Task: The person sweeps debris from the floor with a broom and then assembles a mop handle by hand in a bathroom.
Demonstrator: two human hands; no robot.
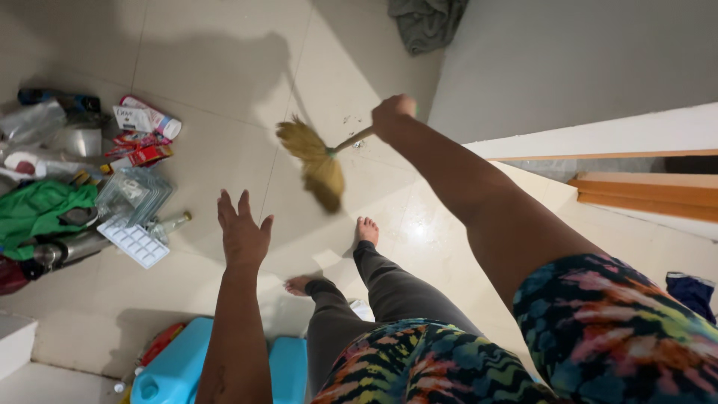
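Right hand (393, 116) closed around handle of straw broom (314, 161), bristles hanging above floor (224, 67) at 12 o'clock from feet. Left hand (243, 236) empty, fingers (223, 206) spread. At 9 o'clock: white rectangular package (133, 118), red packets (146, 153), white ice tray (136, 241).

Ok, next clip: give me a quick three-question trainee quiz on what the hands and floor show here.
1. True or false: the right hand grips the broom.
2. What is the left hand holding?
A) a bottle
B) nothing
C) a cloth
3. Which side of the floor, from the person's view, holds the pile of clutter?

Key:
1. True.
2. B, it is open with fingers spread.
3. The left.
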